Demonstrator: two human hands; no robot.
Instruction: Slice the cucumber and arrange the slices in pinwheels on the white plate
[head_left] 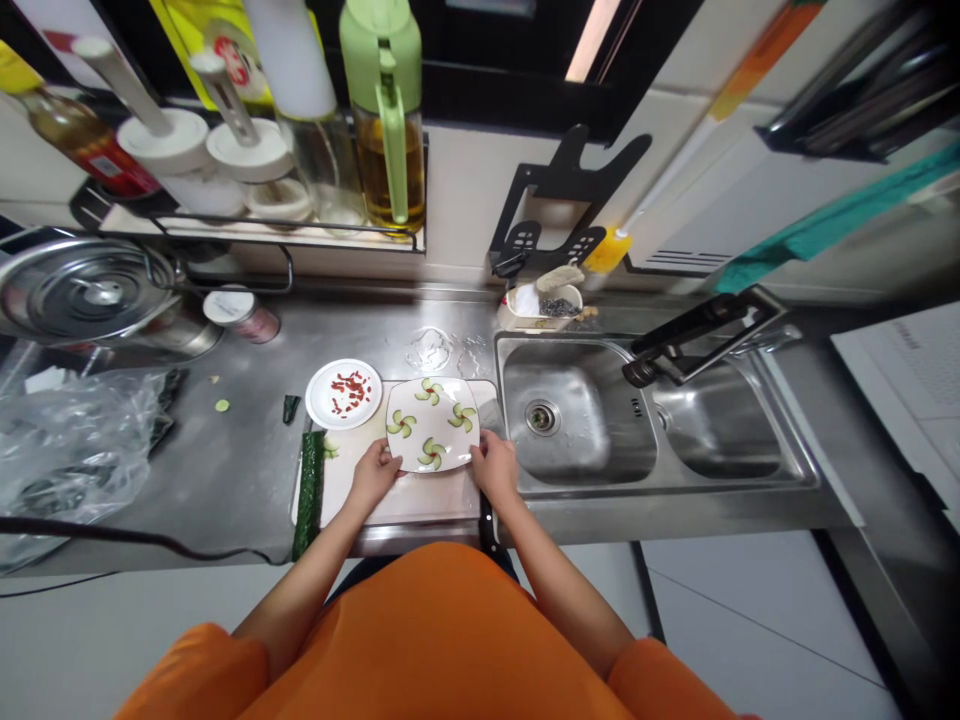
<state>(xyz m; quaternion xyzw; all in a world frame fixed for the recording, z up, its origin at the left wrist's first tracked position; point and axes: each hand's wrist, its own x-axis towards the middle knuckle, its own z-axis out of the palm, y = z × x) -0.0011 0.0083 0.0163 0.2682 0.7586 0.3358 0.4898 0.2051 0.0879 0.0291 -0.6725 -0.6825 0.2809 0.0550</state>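
Both my hands grip a white squarish plate (pixel 433 418) by its near corners, over the pale cutting board (pixel 442 500). On the plate lie several pinwheels of cucumber slices (pixel 432 454) with red bits at their centres. My left hand (pixel 374 474) is closed on the left corner, and my right hand (pixel 496 466) on the right one. Just left of the plate, a round white plate (pixel 319 408) holds small red pieces. A dark green cucumber (pixel 308 495) lies along the board's left edge. Beside my right hand, a knife's black handle (pixel 489 530) sticks out over the counter edge.
To the right is a double steel sink (pixel 577 480) with a black faucet (pixel 675 335). A plastic bag (pixel 75 440) and a lidded pot (pixel 97 290) stand on the left. Above, a rack (pixel 300 238) carries an oil bottle (pixel 390 130) and jars. Cucumber scraps lie on the steel counter (pixel 247 440).
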